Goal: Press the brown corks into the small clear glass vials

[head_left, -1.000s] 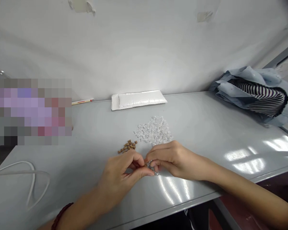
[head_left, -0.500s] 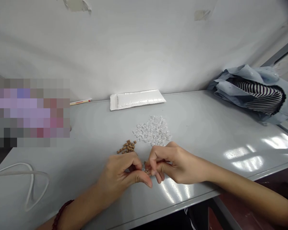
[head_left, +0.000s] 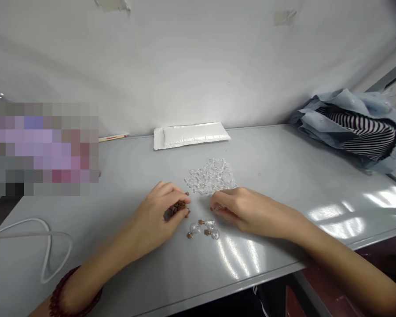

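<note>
My left hand (head_left: 163, 209) curves around the heap of small brown corks (head_left: 179, 205), its thumb and fingers apart. Closed fingers of my right hand (head_left: 240, 209) are on a tiny clear glass bottle (head_left: 219, 206) with a brown cork at its end, partly hidden. Just below on the table lie 3 corked bottles: a round one (head_left: 195, 228), another (head_left: 210, 224) to its right, and a third (head_left: 214, 234) close against that. Beyond my right hand spreads a pile of small clear glass bottles (head_left: 211, 176).
A white padded packet (head_left: 191, 134) lies by the wall, with a pencil-like stick (head_left: 114, 138) to its left. Blue cloth with a striped lining (head_left: 359, 127) sits at the right. A white cable (head_left: 48, 251) loops at the left. Pixelation covers the far left.
My hands were together over a small bottle and have moved apart. The left went to the corks, the right moved slightly right and up. The corked bottles on the table now show.
</note>
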Action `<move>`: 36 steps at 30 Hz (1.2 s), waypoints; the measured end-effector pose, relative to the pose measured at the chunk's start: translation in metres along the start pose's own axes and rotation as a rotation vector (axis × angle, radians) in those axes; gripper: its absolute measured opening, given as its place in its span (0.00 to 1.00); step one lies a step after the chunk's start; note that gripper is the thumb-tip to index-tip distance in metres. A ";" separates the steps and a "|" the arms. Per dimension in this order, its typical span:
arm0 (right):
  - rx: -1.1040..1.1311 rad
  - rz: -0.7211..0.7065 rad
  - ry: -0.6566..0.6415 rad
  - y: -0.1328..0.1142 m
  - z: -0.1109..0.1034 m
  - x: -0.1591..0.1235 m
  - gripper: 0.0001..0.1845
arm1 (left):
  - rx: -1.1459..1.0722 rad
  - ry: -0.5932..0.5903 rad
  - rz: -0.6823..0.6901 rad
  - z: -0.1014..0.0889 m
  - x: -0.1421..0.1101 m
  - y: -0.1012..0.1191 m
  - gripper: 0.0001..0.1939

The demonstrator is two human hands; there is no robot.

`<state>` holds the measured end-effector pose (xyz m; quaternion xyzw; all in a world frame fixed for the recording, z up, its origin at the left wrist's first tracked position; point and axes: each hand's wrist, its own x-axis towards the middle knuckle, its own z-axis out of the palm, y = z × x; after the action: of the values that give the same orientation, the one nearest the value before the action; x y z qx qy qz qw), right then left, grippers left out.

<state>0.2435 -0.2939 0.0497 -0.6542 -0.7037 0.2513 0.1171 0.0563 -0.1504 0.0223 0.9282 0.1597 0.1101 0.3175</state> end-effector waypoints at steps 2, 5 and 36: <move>-0.055 -0.038 -0.018 0.000 0.001 -0.001 0.06 | 0.042 -0.051 0.044 0.002 -0.002 0.002 0.07; -0.072 -0.097 -0.071 -0.001 -0.001 -0.002 0.03 | 0.100 -0.063 0.068 0.006 -0.004 0.005 0.07; -0.118 0.133 0.037 0.021 -0.013 0.003 0.06 | 0.373 0.003 0.156 0.004 -0.008 0.012 0.06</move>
<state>0.2678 -0.2880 0.0490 -0.7098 -0.6699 0.2045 0.0746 0.0527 -0.1646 0.0262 0.9804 0.1053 0.1042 0.1303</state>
